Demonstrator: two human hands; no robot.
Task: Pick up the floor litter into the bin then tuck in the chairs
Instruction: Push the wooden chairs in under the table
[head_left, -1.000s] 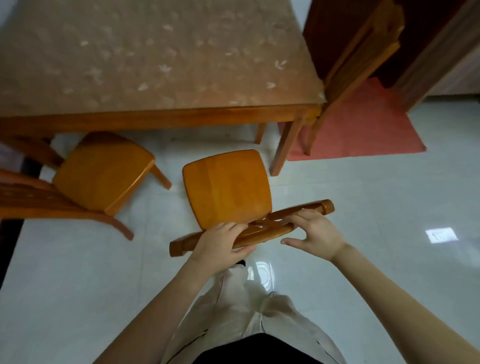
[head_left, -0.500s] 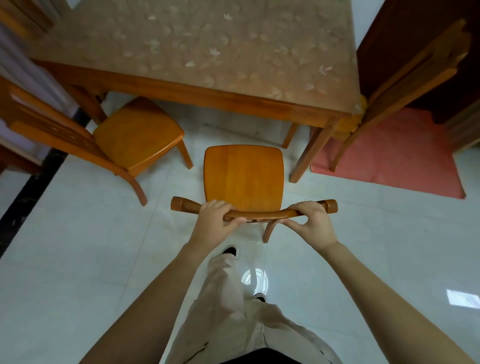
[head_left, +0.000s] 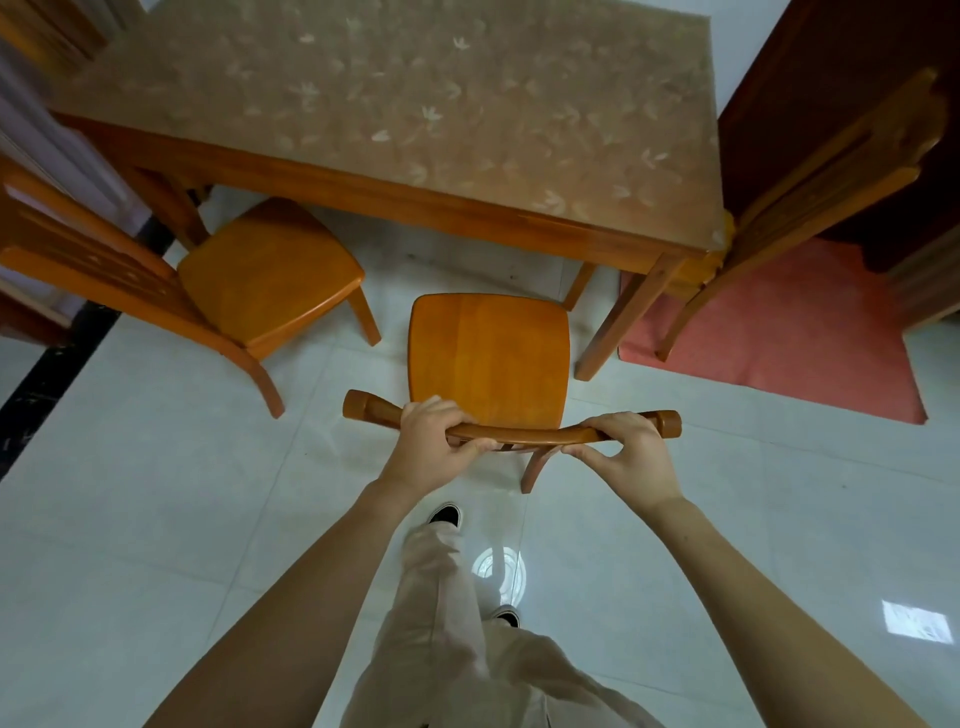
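Wooden table (head_left: 363, 179) on a pale tiled floor (head_left: 156, 519), red mat (head_left: 779, 332) beside it.
The table wears a brown cover (head_left: 415, 93) printed with pale leaves, lying flat out to its edges. The floor's white tiles are glossy, with a round glare (head_left: 498, 569) near the middle and a square one (head_left: 917, 621) toward the right edge. The mat lies flat just beside the table's near right leg (head_left: 618, 322) and reaches back to a dark wooden door (head_left: 810, 78). A black strip (head_left: 47, 379) runs along the floor's left edge.

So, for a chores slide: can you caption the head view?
Chair tuck-in: left hand and right hand hold the top rail of a wooden chair, seat not yet under the table.
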